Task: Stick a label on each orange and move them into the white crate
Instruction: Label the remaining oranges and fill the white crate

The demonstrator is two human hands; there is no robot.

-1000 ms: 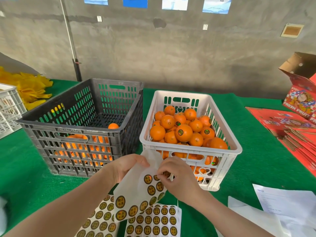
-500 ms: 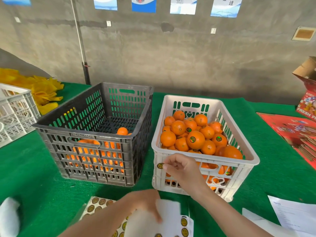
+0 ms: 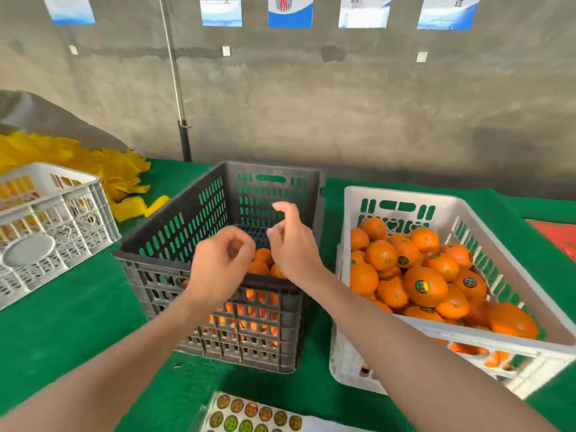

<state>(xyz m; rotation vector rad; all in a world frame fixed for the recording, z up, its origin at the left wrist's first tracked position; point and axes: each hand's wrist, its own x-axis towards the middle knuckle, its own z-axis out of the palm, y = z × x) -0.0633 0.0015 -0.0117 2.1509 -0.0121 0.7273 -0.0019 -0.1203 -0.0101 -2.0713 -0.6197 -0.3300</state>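
Observation:
A dark grey crate (image 3: 162,241) stands in the middle of the green table with a few unlabelled oranges (image 3: 263,255) low inside it. To its right the white crate (image 3: 436,333) is piled with oranges (image 3: 425,285), several bearing round labels. Both my hands hover over the grey crate's near side. My left hand (image 3: 223,260) has its fingers curled in, with nothing visible in them. My right hand (image 3: 290,241) has its fingers apart and the index raised; I cannot make out a label on it. A label sheet (image 3: 255,414) lies at the table's near edge.
A second white crate (image 3: 56,232) sits at the far left, with yellow wrapping material (image 3: 93,160) heaped behind it. Red cardboard (image 3: 558,241) shows at the right edge. A pole (image 3: 184,135) stands against the concrete wall behind the crates.
My left hand let go of the label sheet and rose over the grey crate. My right hand moved left from the white crate's front wall to above the grey crate. The view shifted left.

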